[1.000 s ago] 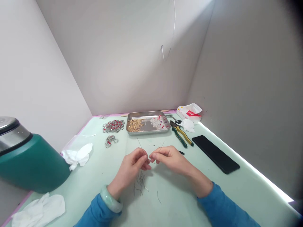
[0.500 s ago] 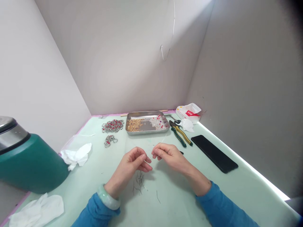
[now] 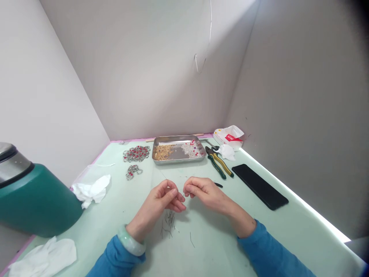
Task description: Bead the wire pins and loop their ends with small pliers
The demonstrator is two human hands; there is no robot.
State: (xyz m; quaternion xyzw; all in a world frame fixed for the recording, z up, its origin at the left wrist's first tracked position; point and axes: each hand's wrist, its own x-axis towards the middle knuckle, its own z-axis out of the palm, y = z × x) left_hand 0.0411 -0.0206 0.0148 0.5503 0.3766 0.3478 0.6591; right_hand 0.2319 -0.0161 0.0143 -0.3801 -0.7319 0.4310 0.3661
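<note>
Pinching a thin wire [image 3: 183, 194] in left hand [image 3: 165, 197] and right hand [image 3: 204, 191], near side of metal tray [image 3: 179, 162], just beyond scattered wire pieces [image 3: 170, 219].

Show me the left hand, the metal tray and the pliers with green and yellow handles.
Left hand [image 3: 162, 197]: head view, middle of the hand.
Metal tray [image 3: 178, 154]: head view, bare floor near its middle.
Pliers [image 3: 224, 165]: head view, yellow handle.

Here the left hand [image 3: 165, 195] and right hand [image 3: 203, 190] cover much of the thin wire [image 3: 163, 175], perhaps a single strand, too fine to trace; a black object [image 3: 218, 185] peeks out, mostly hidden; the green flask [image 3: 43, 200] is cut by the left edge, blue sleeves [image 3: 115, 258] by the bottom!
</note>
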